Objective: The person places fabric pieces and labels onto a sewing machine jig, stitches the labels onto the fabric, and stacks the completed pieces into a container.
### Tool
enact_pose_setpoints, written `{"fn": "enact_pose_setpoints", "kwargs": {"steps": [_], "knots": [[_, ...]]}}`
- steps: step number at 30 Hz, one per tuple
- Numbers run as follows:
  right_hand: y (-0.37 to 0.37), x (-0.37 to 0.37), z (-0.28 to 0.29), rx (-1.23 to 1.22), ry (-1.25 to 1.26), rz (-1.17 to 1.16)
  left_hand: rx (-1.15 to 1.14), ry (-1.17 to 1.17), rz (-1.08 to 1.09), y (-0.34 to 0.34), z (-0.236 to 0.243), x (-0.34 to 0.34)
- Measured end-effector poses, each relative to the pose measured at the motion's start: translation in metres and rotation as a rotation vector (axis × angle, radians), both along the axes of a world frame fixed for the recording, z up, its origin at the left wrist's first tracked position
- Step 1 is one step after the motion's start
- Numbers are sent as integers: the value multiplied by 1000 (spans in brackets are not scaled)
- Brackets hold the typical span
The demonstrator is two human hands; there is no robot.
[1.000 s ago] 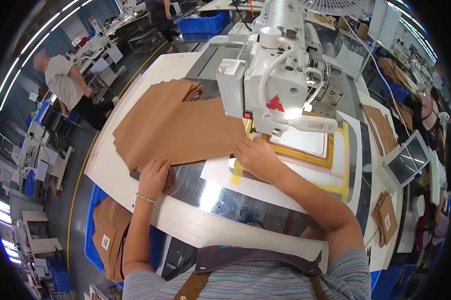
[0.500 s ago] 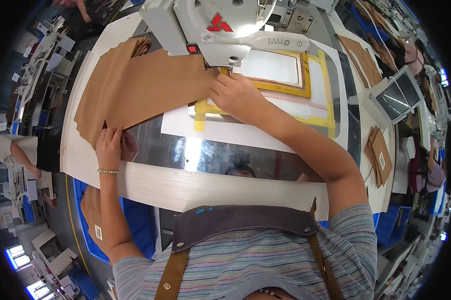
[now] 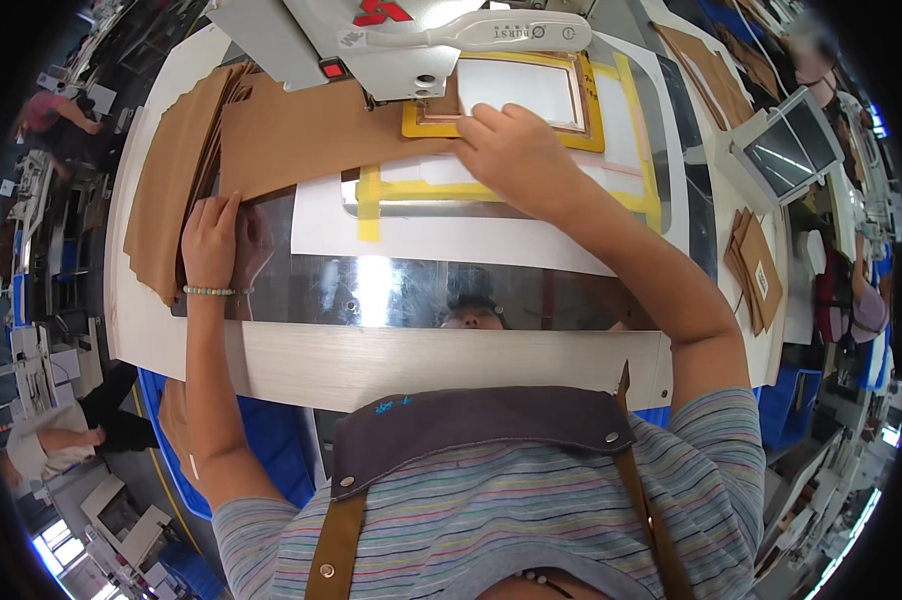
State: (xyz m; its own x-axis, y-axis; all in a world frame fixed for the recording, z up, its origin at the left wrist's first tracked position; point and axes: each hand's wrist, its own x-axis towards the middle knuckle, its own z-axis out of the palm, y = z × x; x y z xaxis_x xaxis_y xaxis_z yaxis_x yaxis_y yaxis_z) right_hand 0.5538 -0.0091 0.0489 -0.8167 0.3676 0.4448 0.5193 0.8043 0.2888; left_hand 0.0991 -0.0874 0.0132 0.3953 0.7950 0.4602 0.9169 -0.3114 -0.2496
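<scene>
Left hand (image 3: 209, 245), 10 o'clock: pinching near-left corner of brown cloth (image 3: 311, 130) | right hand (image 3: 526, 165), 1 o'clock: curled, gripping the cloth's right end at the yellow frame (image 3: 590, 125) | cloth: 11 o'clock, spanning both hands, partly hidden by sewing machine (image 3: 401, 70) | cloth stack (image 3: 166, 190): 10 o'clock | screen (image 3: 793, 160): 2 o'clock

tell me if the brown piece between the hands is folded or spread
Spread: the brown piece stretches between left hand and right hand, no fold showing; the machine hides part of its far edge.
</scene>
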Motion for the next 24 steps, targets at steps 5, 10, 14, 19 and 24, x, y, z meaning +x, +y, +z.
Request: {"fn": "enact_pose_setpoints", "kwargs": {"steps": [5, 10, 14, 19, 24], "knots": [[-11, 84, 3, 18, -107, -114, 4, 41, -289, 59, 9, 73], [-13, 160, 1, 0, -229, -253, 46, 37, -489, 100, 7, 136], [-17, 185, -12, 12, -153, -366, -15, 62, -532, 99, 10, 150], [-44, 174, -11, -74, -26, -457, -160, -73, -397, 78, 6, 144], [-65, 179, -29, -287, 69, -610, -361, -252, -272, 58, 1, 147]]}}
